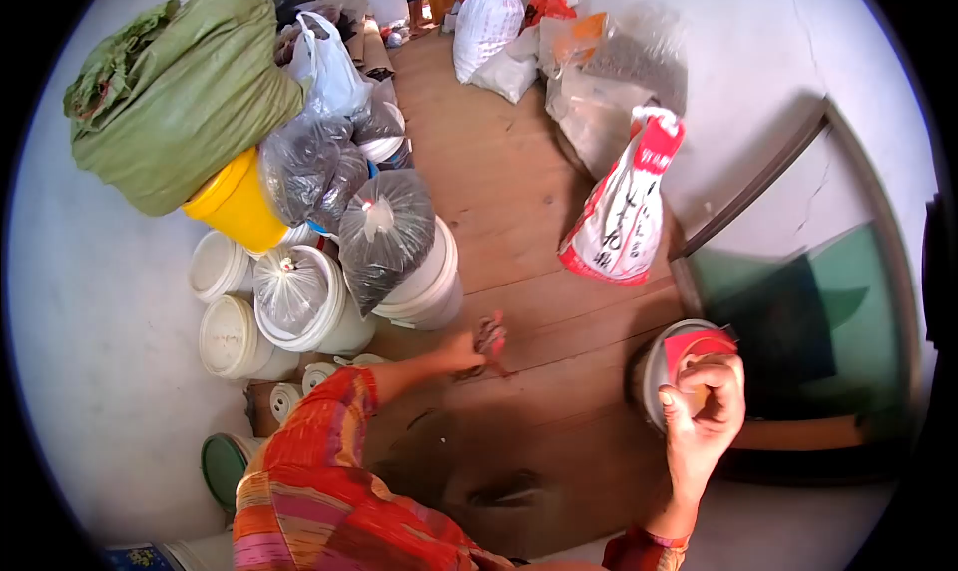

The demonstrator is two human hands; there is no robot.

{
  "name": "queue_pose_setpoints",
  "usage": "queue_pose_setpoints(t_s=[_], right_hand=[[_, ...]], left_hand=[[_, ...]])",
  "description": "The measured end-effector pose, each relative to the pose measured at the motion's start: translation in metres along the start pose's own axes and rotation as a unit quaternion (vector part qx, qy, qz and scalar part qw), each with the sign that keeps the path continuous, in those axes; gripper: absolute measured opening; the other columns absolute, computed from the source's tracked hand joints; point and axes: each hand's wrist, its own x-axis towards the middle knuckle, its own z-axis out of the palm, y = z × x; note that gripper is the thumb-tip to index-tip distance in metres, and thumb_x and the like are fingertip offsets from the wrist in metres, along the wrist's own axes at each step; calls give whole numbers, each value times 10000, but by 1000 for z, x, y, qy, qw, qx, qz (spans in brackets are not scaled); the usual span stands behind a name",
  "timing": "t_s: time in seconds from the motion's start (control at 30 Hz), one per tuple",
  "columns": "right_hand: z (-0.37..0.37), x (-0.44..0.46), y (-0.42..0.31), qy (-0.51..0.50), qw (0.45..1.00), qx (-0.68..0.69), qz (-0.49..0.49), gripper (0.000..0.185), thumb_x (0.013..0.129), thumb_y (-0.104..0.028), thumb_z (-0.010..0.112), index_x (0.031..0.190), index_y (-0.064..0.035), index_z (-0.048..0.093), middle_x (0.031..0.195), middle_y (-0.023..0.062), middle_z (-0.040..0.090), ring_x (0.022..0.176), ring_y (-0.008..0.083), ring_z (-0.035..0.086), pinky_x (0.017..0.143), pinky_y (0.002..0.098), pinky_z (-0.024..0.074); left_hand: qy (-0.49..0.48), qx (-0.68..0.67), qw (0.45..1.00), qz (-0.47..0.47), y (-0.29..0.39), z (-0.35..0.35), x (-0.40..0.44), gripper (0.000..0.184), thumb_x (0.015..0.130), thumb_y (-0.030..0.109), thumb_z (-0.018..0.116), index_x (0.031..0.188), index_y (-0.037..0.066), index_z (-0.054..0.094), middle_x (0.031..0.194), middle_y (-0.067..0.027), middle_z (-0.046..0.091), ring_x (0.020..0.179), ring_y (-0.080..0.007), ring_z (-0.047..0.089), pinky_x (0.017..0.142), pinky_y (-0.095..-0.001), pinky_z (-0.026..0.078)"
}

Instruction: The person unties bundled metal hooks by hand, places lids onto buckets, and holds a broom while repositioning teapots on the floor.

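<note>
My left hand (461, 352) reaches out over the wooden floor, closed around a small, tangled reddish-brown thing (490, 339). Blur keeps me from naming that thing. On the right, my right hand (711, 401) is curled, thumb toward the fingers, with a flat red piece (704, 343) at its fingertips. What the red piece belongs to cannot be made out. Below and behind this hand stands a round container with a pale rim (651, 383), its inside mostly hidden. A red and white printed sack (624, 207) stands upright beyond it.
White buckets (426, 282) and dark-filled plastic bags (387, 234) crowd the left wall, with a yellow bucket (238, 204) under a large green cloth bundle (190, 92). More sacks (489, 34) line the far right. A framed panel (798, 311) leans against the right wall.
</note>
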Motion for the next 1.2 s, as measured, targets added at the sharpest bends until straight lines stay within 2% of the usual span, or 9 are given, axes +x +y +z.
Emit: queue_pose_setpoints(t_s=[0.1, 0.23, 0.37, 0.43, 0.5, 0.73, 0.8, 0.93, 1.2], right_hand=[[-29, 55, -105, 40, 997, -5, -69, 403, 611, -317, 818, 740, -62, 534, 801, 40, 452, 756, 185, 455, 692, 317, 405], [-57, 115, -212, 65, 981, -27, -182, 462, 616, -385, 808, 771, -48, 532, 799, 48, 440, 774, 195, 452, 752, 384, 433], [-59, 150, -292, 64, 957, -4, -284, 539, 646, -368, 794, 965, -16, 540, 892, 86, 482, 845, 210, 475, 836, 425, 416], [-50, 147, -316, 29, 953, 17, -300, 533, 653, -362, 786, 973, -14, 538, 903, 87, 482, 852, 210, 475, 841, 425, 414], [-40, 143, -329, -11, 950, 36, -310, 528, 660, -356, 778, 980, -12, 537, 914, 89, 482, 860, 211, 476, 846, 426, 411], [-13, 128, -333, -119, 933, 109, -322, 508, 686, -334, 750, 1006, -6, 530, 953, 95, 482, 888, 212, 477, 864, 427, 403], [-14, 128, -333, -133, 929, 121, -323, 503, 694, -328, 742, 1014, -4, 528, 963, 97, 481, 895, 213, 477, 869, 427, 400], [-15, 122, -337, -158, 922, 124, -330, 492, 708, -316, 726, 1029, -1, 525, 985, 100, 481, 911, 213, 478, 880, 428, 395], [-14, 117, -349, -196, 892, 171, -369, 472, 738, -291, 695, 1059, 6, 518, 1029, 107, 481, 942, 215, 479, 901, 429, 386]], left_hand=[[84, 20, 996, 34, -15, -28, -67, 753, 604, 186, 637, 1284, 2, 369, 1090, -211, 567, 999, -284, 567, 812, -340, 461], [16, -116, 985, -127, 60, -106, -218, 730, 613, 219, 644, 1268, 12, 398, 1122, -235, 554, 1048, -324, 540, 893, -387, 423], [282, 15, 957, -65, -80, -86, -273, 478, 631, 284, 649, 1009, 3, 566, 892, -195, 628, 839, -355, 607, 734, -405, 474], [227, -33, 967, -110, -69, -108, -327, 474, 644, 317, 660, 986, -1, 582, 896, -201, 628, 867, -347, 606, 762, -396, 469], [164, -81, 952, -246, -23, -134, -382, 481, 637, 346, 680, 963, 3, 599, 896, -202, 631, 872, -320, 613, 766, -393, 468], [330, -173, 886, -276, -18, -89, -492, 414, 650, 259, 709, 953, -3, 606, 891, -140, 634, 783, -259, 610, 686, -364, 475], [391, -290, 819, -303, 29, -82, -507, 388, 662, 222, 695, 954, -15, 596, 892, -117, 624, 766, -218, 604, 660, -350, 476], [437, -432, 716, -331, -44, 3, -517, 295, 674, 155, 670, 885, -38, 598, 777, -83, 590, 665, -195, 563, 574, -333, 450], [460, -443, 684, -351, -35, 33, -510, 291, 633, 108, 673, 887, -19, 608, 786, -74, 601, 660, -168, 576, 584, -314, 461]])
